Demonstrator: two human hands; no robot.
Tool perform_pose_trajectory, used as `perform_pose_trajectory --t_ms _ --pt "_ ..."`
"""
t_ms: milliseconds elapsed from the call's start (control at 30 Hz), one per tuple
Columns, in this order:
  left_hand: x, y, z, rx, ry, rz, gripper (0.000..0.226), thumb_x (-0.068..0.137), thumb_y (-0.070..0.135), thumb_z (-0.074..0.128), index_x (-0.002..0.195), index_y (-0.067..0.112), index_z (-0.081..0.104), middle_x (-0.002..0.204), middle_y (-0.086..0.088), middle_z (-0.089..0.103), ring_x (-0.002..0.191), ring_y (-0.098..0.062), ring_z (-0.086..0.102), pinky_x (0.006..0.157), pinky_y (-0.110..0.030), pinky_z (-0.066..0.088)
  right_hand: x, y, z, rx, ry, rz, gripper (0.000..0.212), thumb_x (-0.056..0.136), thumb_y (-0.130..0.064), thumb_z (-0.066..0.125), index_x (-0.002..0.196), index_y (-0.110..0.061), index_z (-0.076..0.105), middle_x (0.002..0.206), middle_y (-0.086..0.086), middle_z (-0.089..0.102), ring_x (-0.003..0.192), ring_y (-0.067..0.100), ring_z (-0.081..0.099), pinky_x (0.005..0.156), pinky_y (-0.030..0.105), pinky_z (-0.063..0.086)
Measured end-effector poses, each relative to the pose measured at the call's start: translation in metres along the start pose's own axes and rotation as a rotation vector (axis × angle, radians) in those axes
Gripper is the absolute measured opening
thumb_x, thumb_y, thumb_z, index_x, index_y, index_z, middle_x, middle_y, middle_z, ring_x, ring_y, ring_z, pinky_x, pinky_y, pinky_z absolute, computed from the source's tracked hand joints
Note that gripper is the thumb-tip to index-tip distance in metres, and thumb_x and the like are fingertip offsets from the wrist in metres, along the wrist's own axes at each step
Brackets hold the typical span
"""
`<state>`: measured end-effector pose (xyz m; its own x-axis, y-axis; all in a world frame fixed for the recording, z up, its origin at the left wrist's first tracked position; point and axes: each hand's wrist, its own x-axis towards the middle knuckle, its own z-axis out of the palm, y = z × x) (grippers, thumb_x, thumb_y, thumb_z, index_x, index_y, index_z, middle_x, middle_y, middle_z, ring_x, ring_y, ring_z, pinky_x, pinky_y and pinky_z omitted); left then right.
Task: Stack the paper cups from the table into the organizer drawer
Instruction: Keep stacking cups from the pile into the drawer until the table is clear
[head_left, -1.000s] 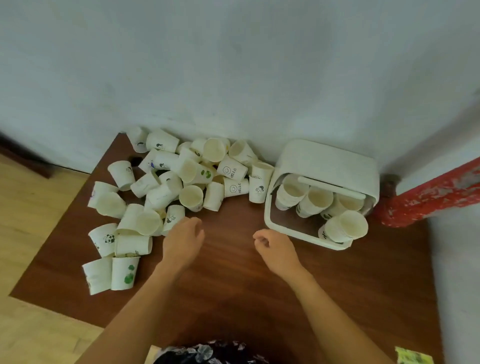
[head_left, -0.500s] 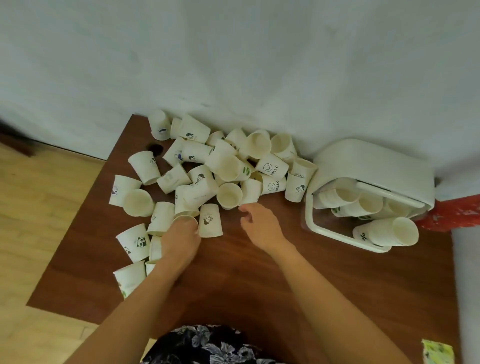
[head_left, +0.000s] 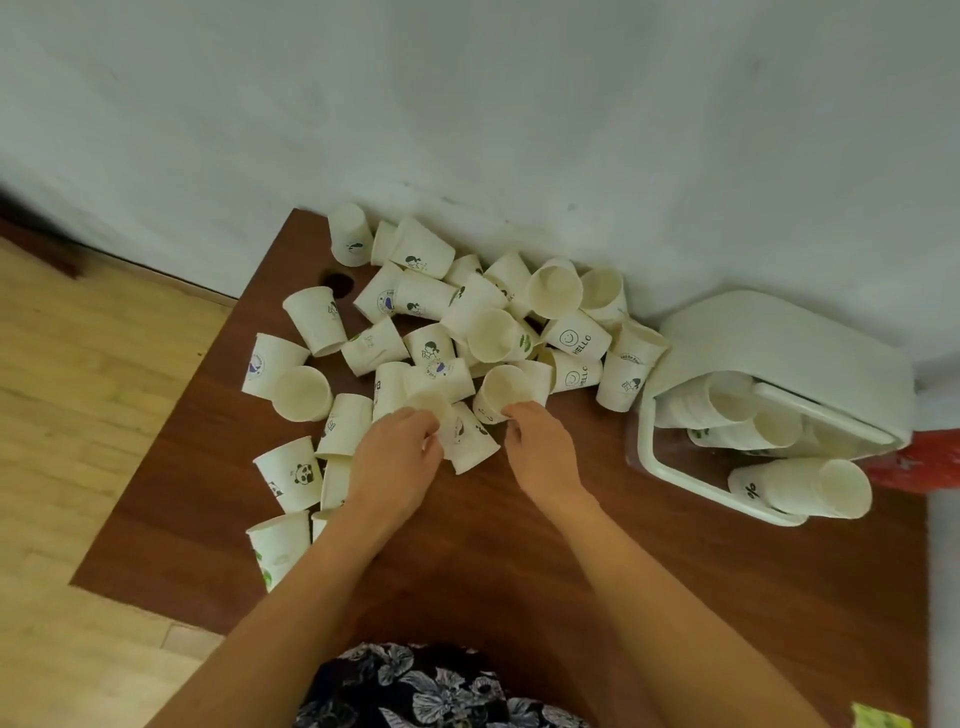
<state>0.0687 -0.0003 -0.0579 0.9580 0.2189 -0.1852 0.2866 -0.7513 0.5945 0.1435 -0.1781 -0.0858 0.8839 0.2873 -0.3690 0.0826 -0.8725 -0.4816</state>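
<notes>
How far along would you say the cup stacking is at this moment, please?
Early. Several stacks of white paper cups already lie in the white plastic organizer drawer. The left hand grips a cup at the pile's edge; the right hand touches another. Dozens remain scattered on the brown wooden table.

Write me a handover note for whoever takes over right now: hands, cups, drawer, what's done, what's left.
Left hand: fingers curled round a white paper cup lying on its side at the pile's near edge.
Right hand: fingertips touch the rim of an open-mouthed white paper cup; a firm grip cannot be confirmed.
Done: several nested rows of cups lie in the white plastic organizer drawer, one stack poking over its front edge.
Left: the scattered pile of loose white paper cups on the brown wooden table by the wall; nest them and load the drawer.
</notes>
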Motion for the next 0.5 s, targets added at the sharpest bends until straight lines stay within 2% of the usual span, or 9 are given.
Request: perform_pose_trajectory --t_ms 67,200,300,500 --pt "0.001 0.009 0.001 -0.014 0.005 0.054 0.010 0.089 0.019 0.057 0.094 0.015 0.065 0.088 0.001 0.063 0.081 -0.017 0.058 0.073 -0.038 0.051 -0.011 0.006 -0.011 0.038 0.086 -0.027 0.027 0.097 -0.012 0.050 0.121 -0.014 0.064 0.121 -0.001 0.063 0.107 0.017 0.060 0.089 0.025 0.044" --pt "-0.001 0.036 0.009 -0.044 0.001 0.131 0.012 0.090 0.019 0.058 0.097 0.015 0.066 0.090 0.002 0.064 0.083 -0.015 0.058 0.073 -0.037 0.052 -0.036 0.027 -0.033 0.144 0.203 -0.036 0.020 0.095 -0.018 0.057 0.111 -0.018 0.068 0.108 -0.004 0.065 0.094 0.013 0.062 0.084 0.035 0.053" --pt "-0.006 0.062 0.017 -0.065 -0.025 0.181 0.012 0.091 0.018 0.058 0.099 0.013 0.066 0.092 0.001 0.063 0.085 -0.017 0.058 0.076 -0.037 0.051 -0.058 0.046 -0.053 0.162 0.283 -0.057 0.016 0.096 -0.019 0.058 0.106 -0.017 0.069 0.101 -0.004 0.065 0.088 0.013 0.061 0.079 0.037 0.053" --pt "-0.019 0.127 0.036 -0.035 -0.012 0.291 0.013 0.093 0.021 0.057 0.099 0.013 0.066 0.091 0.001 0.062 0.082 -0.015 0.055 0.073 -0.033 0.047 -0.104 0.094 -0.097 0.178 0.389 -0.005 0.021 0.099 -0.023 0.054 0.114 -0.018 0.068 0.110 -0.003 0.066 0.095 0.014 0.062 0.083 0.035 0.053"
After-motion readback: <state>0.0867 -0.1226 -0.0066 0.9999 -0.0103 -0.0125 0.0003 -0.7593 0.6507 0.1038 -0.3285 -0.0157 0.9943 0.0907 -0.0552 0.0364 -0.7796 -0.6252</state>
